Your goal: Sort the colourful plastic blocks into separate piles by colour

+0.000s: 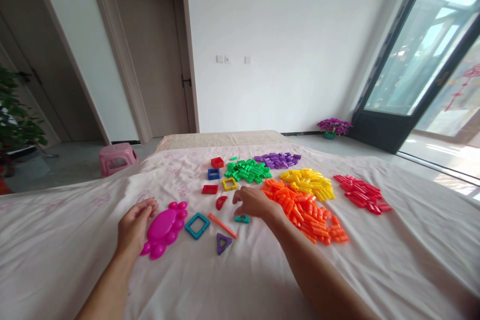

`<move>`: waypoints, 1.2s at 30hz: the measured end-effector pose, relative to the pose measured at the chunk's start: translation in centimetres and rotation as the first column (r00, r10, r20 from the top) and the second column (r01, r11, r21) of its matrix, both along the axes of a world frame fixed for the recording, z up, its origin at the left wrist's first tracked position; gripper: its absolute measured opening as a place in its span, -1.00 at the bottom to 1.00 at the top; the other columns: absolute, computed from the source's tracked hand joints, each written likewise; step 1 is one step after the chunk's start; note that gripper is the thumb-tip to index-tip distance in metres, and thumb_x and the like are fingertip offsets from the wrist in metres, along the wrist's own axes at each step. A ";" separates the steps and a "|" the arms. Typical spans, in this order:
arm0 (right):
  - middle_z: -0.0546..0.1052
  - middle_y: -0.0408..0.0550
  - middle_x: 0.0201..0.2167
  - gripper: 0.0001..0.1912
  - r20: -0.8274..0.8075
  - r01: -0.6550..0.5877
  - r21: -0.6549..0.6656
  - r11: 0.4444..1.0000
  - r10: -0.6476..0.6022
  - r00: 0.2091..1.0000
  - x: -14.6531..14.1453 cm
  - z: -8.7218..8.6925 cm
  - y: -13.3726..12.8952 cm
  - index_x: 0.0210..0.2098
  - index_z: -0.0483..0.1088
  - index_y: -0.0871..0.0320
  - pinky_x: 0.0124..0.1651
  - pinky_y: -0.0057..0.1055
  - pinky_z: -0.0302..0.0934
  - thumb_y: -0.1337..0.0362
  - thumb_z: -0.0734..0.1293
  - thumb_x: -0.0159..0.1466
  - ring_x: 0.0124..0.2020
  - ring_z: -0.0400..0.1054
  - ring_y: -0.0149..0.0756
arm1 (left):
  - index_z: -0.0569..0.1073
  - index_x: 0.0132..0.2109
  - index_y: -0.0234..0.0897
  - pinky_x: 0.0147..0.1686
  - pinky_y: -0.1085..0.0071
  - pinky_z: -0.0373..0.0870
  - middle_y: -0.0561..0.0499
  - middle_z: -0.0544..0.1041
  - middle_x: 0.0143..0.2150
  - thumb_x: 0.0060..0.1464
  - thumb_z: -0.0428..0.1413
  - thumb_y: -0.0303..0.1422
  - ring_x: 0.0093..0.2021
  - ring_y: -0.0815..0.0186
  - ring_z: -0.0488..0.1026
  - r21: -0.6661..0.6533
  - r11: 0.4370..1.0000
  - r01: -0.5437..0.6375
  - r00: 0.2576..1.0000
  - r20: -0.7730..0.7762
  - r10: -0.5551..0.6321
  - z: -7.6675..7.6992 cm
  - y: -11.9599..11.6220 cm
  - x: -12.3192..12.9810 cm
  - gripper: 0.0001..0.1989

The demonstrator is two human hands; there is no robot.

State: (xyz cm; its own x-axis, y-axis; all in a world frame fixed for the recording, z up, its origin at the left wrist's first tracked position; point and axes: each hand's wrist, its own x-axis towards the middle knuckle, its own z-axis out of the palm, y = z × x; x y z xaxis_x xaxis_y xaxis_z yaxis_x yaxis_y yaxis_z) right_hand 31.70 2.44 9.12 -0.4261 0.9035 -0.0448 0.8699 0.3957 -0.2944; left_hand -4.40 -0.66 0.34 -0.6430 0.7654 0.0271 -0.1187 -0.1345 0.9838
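Observation:
My left hand (135,221) is beside the left edge of a magenta paw-shaped toy (162,226). Its fingers are curled together, and whether anything small is between them is hidden. Over the cloth, my right hand (254,202) reaches in with bent fingers apart from the thumb and nothing visible in them. Just below it lies a teal piece (242,219), partly covered. A red half-round piece (221,203) is left of those fingertips. Between the hands lie a teal square frame (197,225), an orange stick (222,225) and a purple triangle frame (223,244).
Piles of orange (305,210), yellow (308,183), green (247,171), purple (278,160) and red tube pieces (362,193) lie right and behind. Several small frames, including a yellow square (229,184), sit behind the hands. A pink stool (118,159) stands at left.

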 end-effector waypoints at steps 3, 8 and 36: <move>0.59 0.07 0.00 -0.57 0.086 -0.033 -0.019 0.999 0.034 0.996 0.3 -0.8 -1.1 -0.08 0.62 0.07 -0.16 -0.39 0.19 0.25 0.61 0.03 0.00 0.47 -0.07 | 0.54 -0.21 -0.32 0.00 0.19 0.58 -0.03 0.62 -0.32 -0.11 0.23 -0.46 -0.33 0.30 0.59 -0.004 1.000 -0.006 0.996 0.090 0.007 0.5 -0.1 -0.3 -0.78; 0.65 0.01 -0.20 -0.73 -0.159 -0.042 -0.038 0.998 0.035 0.987 0.6 -1.7 -0.6 -0.19 0.63 0.15 -0.10 -0.38 0.27 0.46 0.42 0.11 -0.14 0.50 -0.19 | 0.55 -0.23 -0.32 -0.02 0.22 0.59 -0.02 0.62 -0.32 -0.10 0.21 -0.49 -0.33 0.30 0.59 -0.013 1.000 0.002 0.995 0.100 0.000 0.8 -0.4 0.1 -0.80; 0.63 -0.03 -0.03 -0.66 -0.245 0.067 0.113 0.991 -0.038 0.969 -2.1 -2.0 -2.2 -0.09 0.61 0.04 -0.03 -0.41 0.22 0.43 0.30 0.25 0.03 0.48 -0.19 | 0.56 -0.21 -0.31 -0.02 0.19 0.61 -0.05 0.65 -0.33 -0.06 0.21 -0.50 -0.28 0.24 0.63 -0.063 0.997 0.037 0.999 -0.010 -0.037 0.9 -0.5 0.7 -0.80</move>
